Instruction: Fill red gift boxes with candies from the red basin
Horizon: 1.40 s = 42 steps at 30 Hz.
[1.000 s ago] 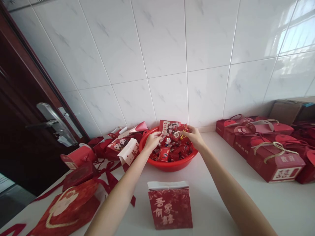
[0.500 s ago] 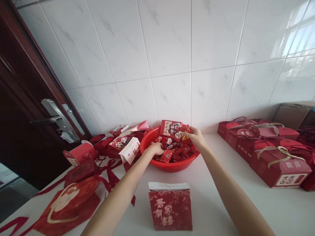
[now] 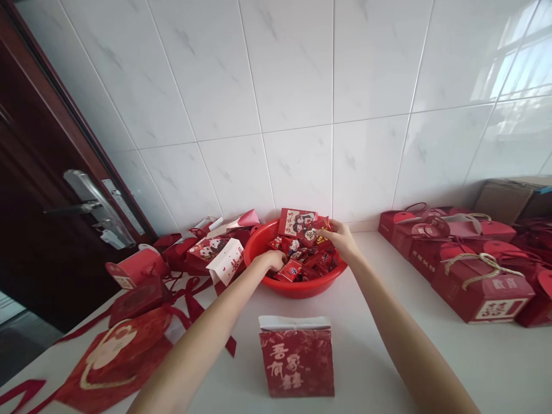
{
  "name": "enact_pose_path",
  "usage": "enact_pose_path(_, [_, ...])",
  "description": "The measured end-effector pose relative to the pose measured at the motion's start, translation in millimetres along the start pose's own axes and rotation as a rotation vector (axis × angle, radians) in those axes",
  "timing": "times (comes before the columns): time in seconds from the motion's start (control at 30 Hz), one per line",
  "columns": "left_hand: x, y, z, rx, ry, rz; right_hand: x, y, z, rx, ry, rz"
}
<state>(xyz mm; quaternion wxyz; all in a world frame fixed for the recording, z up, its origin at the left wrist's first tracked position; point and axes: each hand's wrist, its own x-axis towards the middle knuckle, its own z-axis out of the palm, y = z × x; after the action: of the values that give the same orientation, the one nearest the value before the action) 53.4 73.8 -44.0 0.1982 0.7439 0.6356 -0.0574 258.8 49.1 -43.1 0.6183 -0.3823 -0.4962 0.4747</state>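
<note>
Boxes stand closed at two o'clock, plenty of sweets wait in the basin at twelve, right hand pinching red packets, left hand too buried to tell.

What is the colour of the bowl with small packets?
The bowl is bright red, best seen in the head view.

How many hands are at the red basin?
2: the left hand among red packets inside the red basin, the right hand at its right side. No others show.
</note>
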Motion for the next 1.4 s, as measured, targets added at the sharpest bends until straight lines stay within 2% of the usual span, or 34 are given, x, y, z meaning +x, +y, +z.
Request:
enact_pose_path(0.2, [-1.0, -3.5, 3.9, -0.108, 0.079, -0.029, -1.1, 0.5, -0.6, -0.037, -0.014, -0.021])
enact_pose_path(0.37, [-2.3, -6.6, -0.5, -0.278, 0.239, 0.0, -1.0, 0.6, -0.5, -0.025, 0.005, -0.021])
enact_pose_path(0.53, [-5.4, -8.1, -2.3, -0.785, 0.267, 0.123, 1.3, 3.4, 0.7, 0.014, 0.018, -0.023])
enact_pose_path(0.6, [-7.2, -9.1, -2.9, -0.867, 0.294, 0.196, 1.9, 4.3, 1.0, 0.024, 0.018, -0.028])
enact_pose_path(0.73, [-10.4, -9.1, -5.0, -0.864, 0.353, 0.266, 0.7, 4.2, 0.6, -0.008, 0.009, -0.026])
enact_pose_path(0.9, [-10.6, -6.3, -5.5, -0.811, 0.411, 0.186, -0.5, 3.0, 0.5, -0.005, -0.006, -0.021])
enact_pose_path(1.0, [-10.3, -7.4, -6.6, -0.708, 0.392, 0.165, -0.5, 1.7, 1.7, 0.02, -0.006, -0.025])
enact_pose_path(1.23, [-18.1, -23.0, -17.8, -0.367, 0.451, 0.348, 0.6, 1.4, 3.2, 0.057, -0.022, 0.009])
enact_pose_path(1.4, [-29.6, -24.7, -22.3, -0.349, 0.503, 0.405, 2.2, 2.5, 1.1, 0.045, -0.007, -0.012])
